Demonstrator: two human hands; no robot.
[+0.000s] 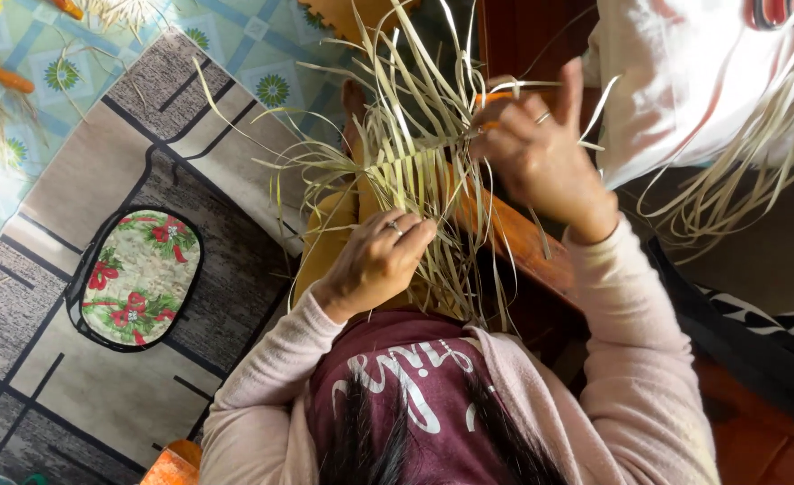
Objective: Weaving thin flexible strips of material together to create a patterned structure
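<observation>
Left hand [381, 260] pinches the pale woven straw-strip mat [415, 171] low; right hand [536, 153] grips strands just beside, strips running lengthwise away.

A: We log the loose straw strips [415, 99] fanning out from the woven patch [412, 171] toward the top and both sides; they hem in our left hand [374, 265] and right hand [541, 153].

B: Agreed. On our right, a second straw bundle [756, 144] hangs over the white cloth [684, 81], and the wooden plank [523, 242] runs slantwise under the right wrist. Little passage there.

A: On our left, we note open room over the grey patterned mat [74, 395]. The only thing lying on it is the flat oval floral cushion [138, 277].

B: Near side is blocked by our own torso and the pink sleeves [630, 377].
</observation>
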